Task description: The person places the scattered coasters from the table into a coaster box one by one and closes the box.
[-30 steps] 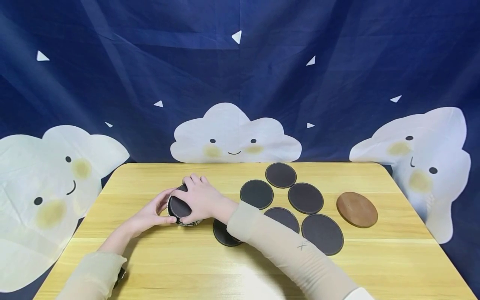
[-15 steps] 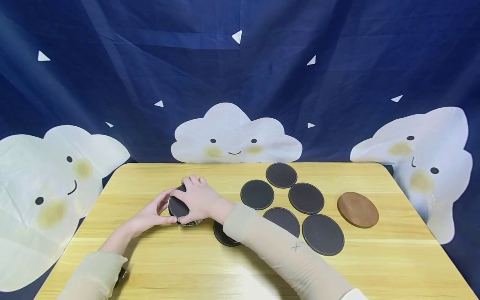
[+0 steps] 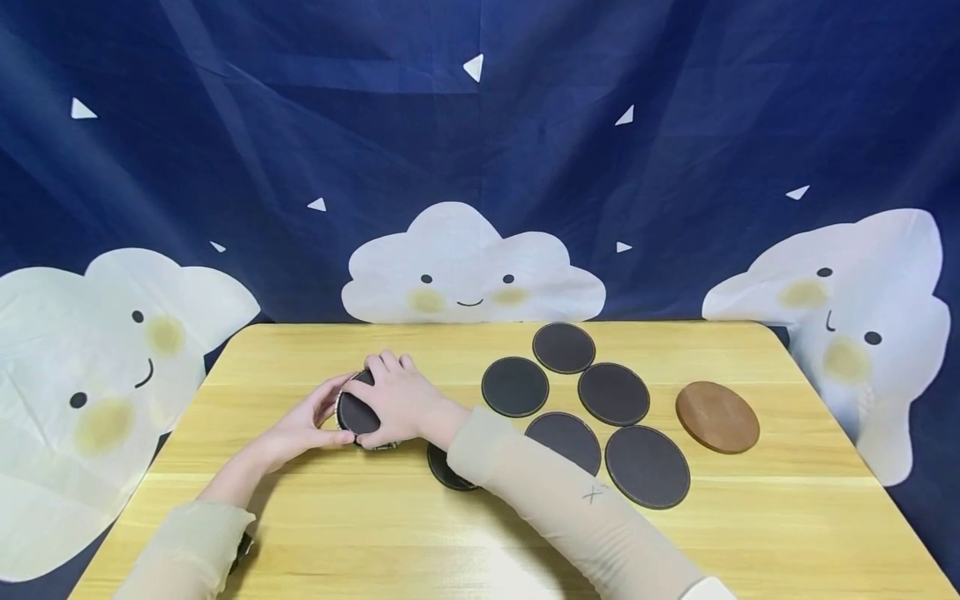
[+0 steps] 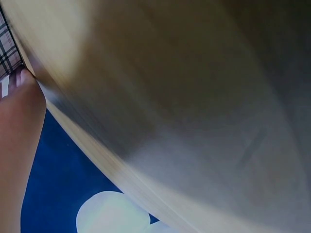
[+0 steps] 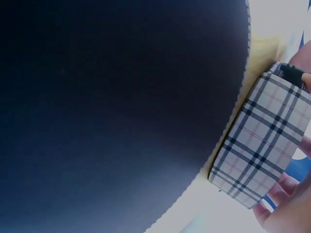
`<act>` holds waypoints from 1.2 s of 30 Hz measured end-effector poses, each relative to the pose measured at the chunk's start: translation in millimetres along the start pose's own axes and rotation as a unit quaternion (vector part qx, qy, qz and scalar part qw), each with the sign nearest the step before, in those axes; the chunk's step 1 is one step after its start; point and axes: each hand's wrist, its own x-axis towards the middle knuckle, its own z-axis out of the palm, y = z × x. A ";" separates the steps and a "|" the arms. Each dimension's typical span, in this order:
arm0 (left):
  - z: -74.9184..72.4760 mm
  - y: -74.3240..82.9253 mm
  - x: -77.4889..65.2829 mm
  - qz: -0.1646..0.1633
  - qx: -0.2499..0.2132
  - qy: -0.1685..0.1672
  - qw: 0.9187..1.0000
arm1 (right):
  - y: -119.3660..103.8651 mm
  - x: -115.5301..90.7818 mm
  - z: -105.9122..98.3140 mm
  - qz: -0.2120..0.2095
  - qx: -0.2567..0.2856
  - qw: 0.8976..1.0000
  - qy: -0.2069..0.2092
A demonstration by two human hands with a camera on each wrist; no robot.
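Observation:
Toward the left of the table, both hands meet at a round plaid coaster holder (image 5: 260, 141) with a black round coaster (image 3: 356, 413) at its top. My left hand (image 3: 303, 429) grips the holder's side, thumb at the near edge and fingers behind. From above, my right hand (image 3: 405, 400) spans the black coaster, thumb at the near rim and fingers over the far rim. Its palm hides part of the coaster, and whether the coaster sits fully inside cannot be seen. In the left wrist view, a plaid corner of the holder shows beside fingers.
Several black coasters lie flat at centre right, among them one at the back (image 3: 564, 347) and one at the front right (image 3: 647, 467). Another coaster (image 3: 448, 468) is partly under the right forearm. A brown round disc (image 3: 717, 417) lies farther right. A blue cloud-print curtain (image 3: 480, 150) hangs behind the table.
The right hand and forearm have shifted very slightly left. Both hands keep their grip at the same spot, and the other coasters stay put.

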 end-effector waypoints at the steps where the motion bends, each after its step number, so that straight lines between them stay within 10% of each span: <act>1: -0.1 0.0 0.0 0.000 0.000 0.000 1.000 | 0.0 -0.4 0.2 -0.001 -0.002 1.000 0.002; 36: 0.4 -0.9 0.4 0.007 0.007 0.005 1.000 | 5.5 -13.3 -5.6 -0.035 -0.035 0.999 0.018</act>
